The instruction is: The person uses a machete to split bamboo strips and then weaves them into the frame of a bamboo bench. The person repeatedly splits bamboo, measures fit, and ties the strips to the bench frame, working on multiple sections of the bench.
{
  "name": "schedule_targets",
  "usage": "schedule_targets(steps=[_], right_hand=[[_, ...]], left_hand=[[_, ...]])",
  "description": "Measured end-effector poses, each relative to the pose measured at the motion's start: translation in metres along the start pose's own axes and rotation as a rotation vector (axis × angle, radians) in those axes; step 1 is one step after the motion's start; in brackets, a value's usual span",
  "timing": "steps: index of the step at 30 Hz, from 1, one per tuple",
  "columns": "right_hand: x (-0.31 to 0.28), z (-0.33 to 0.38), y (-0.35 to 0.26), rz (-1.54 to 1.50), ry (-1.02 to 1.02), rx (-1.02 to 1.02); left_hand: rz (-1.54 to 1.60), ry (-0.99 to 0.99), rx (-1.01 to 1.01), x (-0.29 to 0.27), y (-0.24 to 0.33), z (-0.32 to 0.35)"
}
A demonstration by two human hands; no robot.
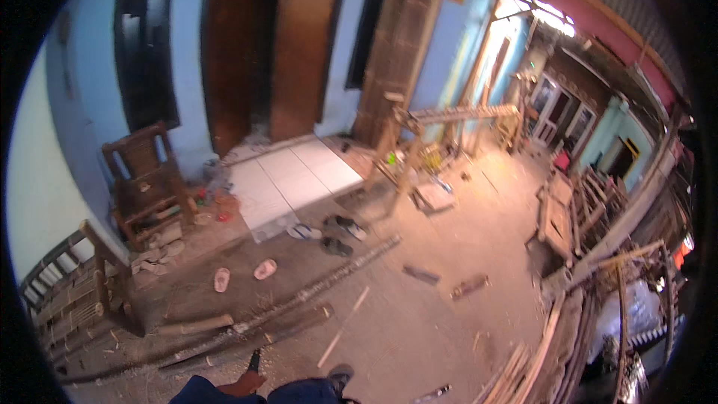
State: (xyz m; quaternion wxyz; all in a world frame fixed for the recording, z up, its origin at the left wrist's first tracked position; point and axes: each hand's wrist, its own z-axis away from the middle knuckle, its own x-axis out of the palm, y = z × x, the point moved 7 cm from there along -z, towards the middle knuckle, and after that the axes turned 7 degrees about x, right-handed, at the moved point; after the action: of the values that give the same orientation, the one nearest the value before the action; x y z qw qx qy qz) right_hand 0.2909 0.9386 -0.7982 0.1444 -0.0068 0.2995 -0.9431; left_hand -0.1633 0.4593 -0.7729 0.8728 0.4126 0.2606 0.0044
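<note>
At the lower edge my left hand (245, 384) comes out of a dark blue sleeve, its fingers closed round a short, narrow black object (255, 361) that points up and away. What kind of object it is cannot be made out at this size. Just beyond it on the ground lie a split bamboo length (292, 325) and a long pale-flecked pole (321, 284). To the right of the hand show my dark trouser leg and my foot (341, 375). My right hand is out of view. A slim dark tool-like piece (432, 394) lies near the bottom edge.
A thin strip (344, 327) and two short wood pieces (470, 286) lie on the ground. Pink sandals (265, 269) and dark footwear sit left. A bamboo bench (93, 292), wooden chair (146, 179) and wooden trestle (456, 114) stand around. Timber strips (516, 374) fill the lower right.
</note>
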Motion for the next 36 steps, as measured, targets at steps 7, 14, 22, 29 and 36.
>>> schedule_targets(steps=[7, 14, 22, 29, 36], right_hand=[[0.036, -0.085, -0.015, 0.631, 0.054, -0.314], [0.063, -0.124, -0.093, 0.947, 0.073, -0.423], [0.150, -0.209, -0.335, 0.367, -0.134, 0.158], [0.228, -0.382, -0.626, 0.468, -0.298, -0.013], [0.411, -0.446, -0.833, 0.153, -0.577, -0.127]], left_hand=[[0.223, 0.327, -0.107, -0.102, 0.223, -0.261], [0.274, 0.362, 0.135, -0.170, 0.372, -0.391], [0.140, 0.048, -0.566, -0.102, 0.292, -0.412], [0.228, 0.410, -0.328, -0.088, 0.306, -0.469], [0.400, 0.173, -0.411, -0.153, 0.327, -0.609]])
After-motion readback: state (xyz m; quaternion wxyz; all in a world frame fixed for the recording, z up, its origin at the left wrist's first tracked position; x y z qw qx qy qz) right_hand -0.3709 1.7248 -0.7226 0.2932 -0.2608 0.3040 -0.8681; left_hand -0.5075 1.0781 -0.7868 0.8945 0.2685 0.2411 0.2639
